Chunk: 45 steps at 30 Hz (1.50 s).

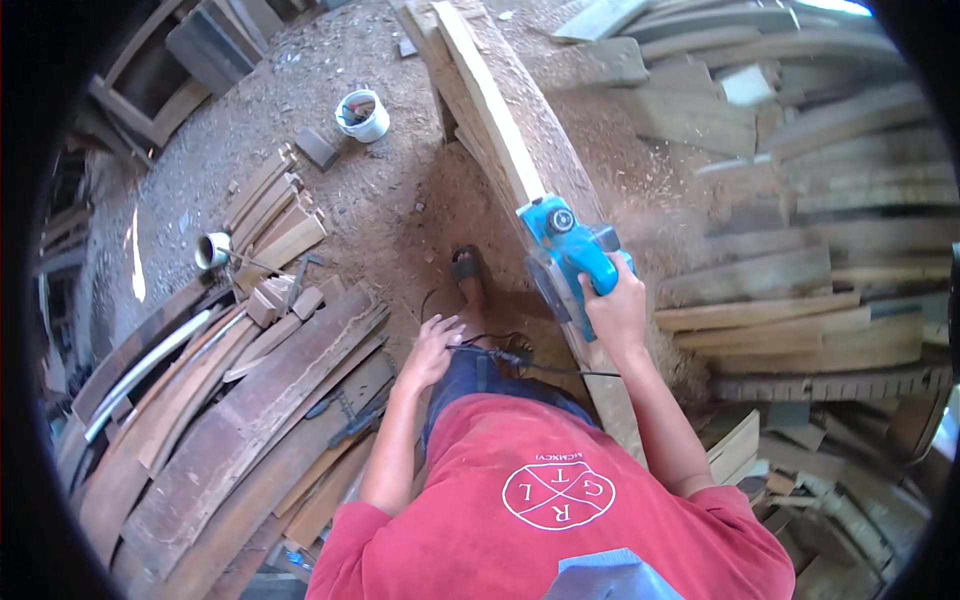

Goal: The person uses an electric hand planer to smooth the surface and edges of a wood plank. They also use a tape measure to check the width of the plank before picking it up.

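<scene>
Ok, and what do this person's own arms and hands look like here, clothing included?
The left hand and right hand are without gloves, and the forearms are uncovered. The short sleeves are plain red, part of a red shirt with a white round print.

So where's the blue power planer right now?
In the head view, just right of centre, the blue power planer is on the long, pale strip of wood, its handle gripped by the right hand.
</scene>
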Tool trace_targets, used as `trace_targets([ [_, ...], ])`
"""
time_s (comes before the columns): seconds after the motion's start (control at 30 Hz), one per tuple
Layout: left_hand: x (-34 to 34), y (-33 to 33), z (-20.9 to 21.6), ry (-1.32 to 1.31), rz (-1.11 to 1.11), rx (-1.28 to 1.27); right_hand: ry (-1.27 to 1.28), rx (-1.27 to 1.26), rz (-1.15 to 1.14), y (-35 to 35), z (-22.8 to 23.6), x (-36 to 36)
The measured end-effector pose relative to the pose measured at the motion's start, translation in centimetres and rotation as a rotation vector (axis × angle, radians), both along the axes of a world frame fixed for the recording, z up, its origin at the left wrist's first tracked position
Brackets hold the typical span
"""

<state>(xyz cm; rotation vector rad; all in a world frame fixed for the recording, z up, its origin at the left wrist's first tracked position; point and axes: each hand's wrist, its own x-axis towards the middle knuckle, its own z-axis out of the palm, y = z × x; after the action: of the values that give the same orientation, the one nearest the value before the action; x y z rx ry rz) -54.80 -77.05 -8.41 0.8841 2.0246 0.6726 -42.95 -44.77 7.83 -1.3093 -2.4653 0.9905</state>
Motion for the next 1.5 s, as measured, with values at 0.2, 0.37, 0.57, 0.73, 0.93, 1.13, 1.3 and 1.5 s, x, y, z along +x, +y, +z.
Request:
trace_targets([
  [0.2,-4.2,0.3,-1.2,-0.026,0.099,0.006,0.019,0.075,0.055,4.7,-1.2,-14.7],
  [0.37,-8.0,1.9,-2.0,-0.061,0.149,0.033,0.054,0.131,0.106,9.4,-2.1,-28.4],
  [0.57,-12.6,3.9,-1.4,-0.105,0.244,0.006,-0.034,0.194,0.090,15.8,-3.3,-46.8],
  [0.73,-15.0,5.2,-0.9,-0.096,0.331,0.032,0.105,0.303,0.075,19.7,-5.1,-57.1],
  [0.93,-13.8,4.2,-0.6,-0.062,0.348,0.035,0.129,0.185,0.165,20.1,-5.2,-55.7],
  [1.13,-9.2,-1.9,-1.2,0.090,0.414,-0.032,0.200,0.118,0.330,10.3,-3.4,-38.6],
  [1.3,-4.5,-3.9,-2.4,0.138,0.270,0.118,0.173,0.170,0.270,4.9,-2.5,-13.2],
  [1.5,3.9,-2.2,-0.4,0.087,0.001,0.047,-0.066,-0.042,0.059,-6.5,1.2,17.5],
])
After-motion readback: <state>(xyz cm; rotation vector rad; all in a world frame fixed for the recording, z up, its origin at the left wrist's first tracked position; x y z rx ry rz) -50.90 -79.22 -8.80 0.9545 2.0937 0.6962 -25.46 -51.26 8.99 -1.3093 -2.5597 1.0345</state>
